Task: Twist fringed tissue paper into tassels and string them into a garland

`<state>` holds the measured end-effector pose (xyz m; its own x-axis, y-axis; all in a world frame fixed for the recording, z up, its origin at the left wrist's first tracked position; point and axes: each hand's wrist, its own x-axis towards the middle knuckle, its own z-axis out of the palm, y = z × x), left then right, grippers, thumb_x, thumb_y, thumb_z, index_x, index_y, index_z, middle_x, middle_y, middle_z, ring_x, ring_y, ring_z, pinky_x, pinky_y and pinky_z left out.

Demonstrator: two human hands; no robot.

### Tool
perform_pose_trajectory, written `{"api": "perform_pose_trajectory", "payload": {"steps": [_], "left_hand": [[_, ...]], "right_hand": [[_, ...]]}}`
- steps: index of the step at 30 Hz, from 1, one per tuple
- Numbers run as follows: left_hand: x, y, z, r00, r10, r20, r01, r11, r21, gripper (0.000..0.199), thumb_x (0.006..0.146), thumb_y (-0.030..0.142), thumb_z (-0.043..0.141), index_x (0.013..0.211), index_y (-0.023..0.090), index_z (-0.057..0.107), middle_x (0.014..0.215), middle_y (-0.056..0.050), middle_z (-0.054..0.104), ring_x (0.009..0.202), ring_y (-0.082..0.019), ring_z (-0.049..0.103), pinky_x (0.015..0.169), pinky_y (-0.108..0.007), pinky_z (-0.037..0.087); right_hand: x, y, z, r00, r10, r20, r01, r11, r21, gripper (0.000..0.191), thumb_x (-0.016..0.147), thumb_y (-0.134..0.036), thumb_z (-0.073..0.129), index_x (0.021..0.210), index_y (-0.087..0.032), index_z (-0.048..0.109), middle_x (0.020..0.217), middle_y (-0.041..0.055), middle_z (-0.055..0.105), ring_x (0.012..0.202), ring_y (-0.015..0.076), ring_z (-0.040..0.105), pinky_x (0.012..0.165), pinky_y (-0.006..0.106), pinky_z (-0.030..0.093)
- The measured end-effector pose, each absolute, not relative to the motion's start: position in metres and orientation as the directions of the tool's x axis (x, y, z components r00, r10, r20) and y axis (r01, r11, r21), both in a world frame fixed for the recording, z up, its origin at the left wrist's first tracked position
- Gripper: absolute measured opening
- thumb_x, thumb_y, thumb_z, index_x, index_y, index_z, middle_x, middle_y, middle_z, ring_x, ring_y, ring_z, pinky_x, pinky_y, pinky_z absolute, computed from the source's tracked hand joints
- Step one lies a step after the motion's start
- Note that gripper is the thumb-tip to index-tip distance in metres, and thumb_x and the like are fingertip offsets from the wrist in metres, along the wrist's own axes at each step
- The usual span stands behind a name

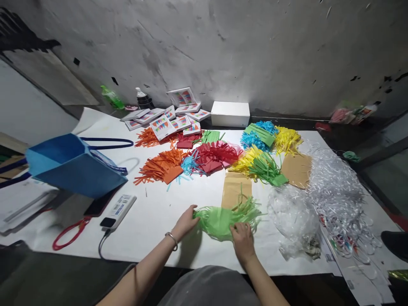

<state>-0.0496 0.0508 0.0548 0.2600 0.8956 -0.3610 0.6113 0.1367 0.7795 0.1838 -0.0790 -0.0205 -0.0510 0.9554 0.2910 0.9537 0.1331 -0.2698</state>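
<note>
A light green tissue-paper tassel (218,221), fringed at both ends, lies stretched between my two hands just above the white table. My left hand (186,222), with a bracelet on the wrist, pinches its left fringe. The fingers of my right hand (244,240) are closed on its near right edge. Right behind the tassel lies a brown cardboard piece (230,189), partly covered by green strips. Farther back are fringed paper bundles: an orange bundle (164,165), a red bundle (212,159) and a darker green bundle (269,168).
A blue bag (73,165), a white power bank (119,210) and a red cord (72,233) are on the left. Printed boxes (162,126) and a white box (230,114) stand along the wall. Clear plastic bags (293,212) and white strings (334,191) pile up on the right.
</note>
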Motion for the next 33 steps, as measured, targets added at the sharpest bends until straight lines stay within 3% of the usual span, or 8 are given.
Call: {"api": "perform_pose_trajectory", "payload": {"steps": [2,4,6,12,16,19,27,33], "left_hand": [[-0.047,0.036,0.049,0.336,0.931,-0.144,0.662,-0.125,0.739,0.049,0.068,0.015,0.058,0.116,0.02,0.055,0.119,-0.012,0.059,0.111,-0.028,0.053,0.093,-0.043,0.041],[-0.037,0.019,0.041,0.557,0.83,0.021,0.643,-0.447,0.622,0.051,0.07,0.014,0.059,0.12,0.023,0.054,0.132,-0.011,0.051,0.123,-0.031,0.043,0.104,-0.048,0.031],[-0.026,0.004,0.029,0.719,0.695,0.024,0.578,-0.615,0.536,0.053,0.07,0.016,0.063,0.121,0.025,0.053,0.133,-0.01,0.05,0.124,-0.032,0.041,0.105,-0.05,0.028],[-0.014,-0.002,0.001,0.689,0.724,-0.043,0.644,-0.584,0.494,0.036,0.082,0.008,0.053,0.114,0.024,0.058,0.119,-0.009,0.057,0.112,-0.027,0.048,0.095,-0.044,0.035],[-0.015,0.005,0.007,0.709,0.703,-0.05,0.625,-0.594,0.506,0.031,0.085,0.009,0.051,0.111,0.022,0.06,0.113,-0.008,0.059,0.107,-0.025,0.049,0.091,-0.041,0.037],[-0.015,0.005,0.011,0.724,0.689,-0.041,0.608,-0.608,0.512,0.03,0.086,0.01,0.051,0.112,0.022,0.059,0.114,-0.008,0.058,0.108,-0.025,0.048,0.092,-0.041,0.036],[-0.016,0.012,0.012,0.71,0.704,-0.018,0.572,-0.561,0.598,0.024,0.093,0.021,0.042,0.102,0.02,0.064,0.106,-0.009,0.063,0.099,-0.024,0.053,0.087,-0.04,0.04],[-0.02,0.016,0.009,0.723,0.691,-0.02,0.557,-0.566,0.607,0.026,0.094,0.022,0.041,0.102,0.02,0.066,0.105,-0.009,0.065,0.099,-0.023,0.055,0.087,-0.039,0.042]], "right_hand": [[0.178,-0.079,-0.02,-0.035,0.969,0.243,0.95,0.107,-0.293,0.032,0.079,-0.006,0.057,0.105,-0.022,0.065,0.097,0.0071,0.064,0.097,0.0235,0.055,0.1,0.044,0.028],[0.177,-0.078,-0.017,-0.027,0.979,0.2,0.945,0.09,-0.315,0.032,0.079,-0.007,0.056,0.107,-0.022,0.065,0.095,0.0067,0.064,0.096,0.0235,0.055,0.099,0.044,0.028],[0.18,-0.076,-0.014,-0.025,0.986,0.165,0.938,0.08,-0.337,0.033,0.081,-0.007,0.054,0.108,-0.022,0.064,0.093,0.0058,0.064,0.095,0.0227,0.055,0.097,0.043,0.03],[0.194,-0.069,-0.004,-0.003,0.993,0.116,0.923,0.047,-0.381,0.036,0.08,-0.006,0.049,0.108,-0.023,0.065,0.093,0.005,0.064,0.093,0.0206,0.057,0.087,0.036,0.037],[0.187,-0.075,0.011,-0.087,0.972,0.218,0.923,0.161,-0.349,0.046,0.083,-0.013,0.05,0.129,-0.02,0.051,0.121,0.0116,0.058,0.115,0.0259,0.049,0.103,0.047,0.028],[0.173,-0.074,0.012,-0.184,0.953,0.242,0.905,0.26,-0.337,0.044,0.086,-0.02,0.052,0.13,-0.022,0.049,0.129,0.01,0.055,0.123,0.0246,0.044,0.109,0.048,0.02],[0.155,-0.053,-0.013,0.194,0.963,0.186,0.927,-0.118,-0.357,0.062,0.079,-0.025,0.056,0.137,-0.016,0.037,0.144,0.0179,0.038,0.136,0.0315,0.027,0.108,0.057,0.014],[0.176,-0.042,-0.029,0.428,0.88,0.205,0.855,-0.321,-0.407,0.052,0.068,-0.009,0.046,0.119,-0.015,0.055,0.14,0.0166,0.043,0.132,0.0307,0.033,0.107,0.055,0.014]]}}
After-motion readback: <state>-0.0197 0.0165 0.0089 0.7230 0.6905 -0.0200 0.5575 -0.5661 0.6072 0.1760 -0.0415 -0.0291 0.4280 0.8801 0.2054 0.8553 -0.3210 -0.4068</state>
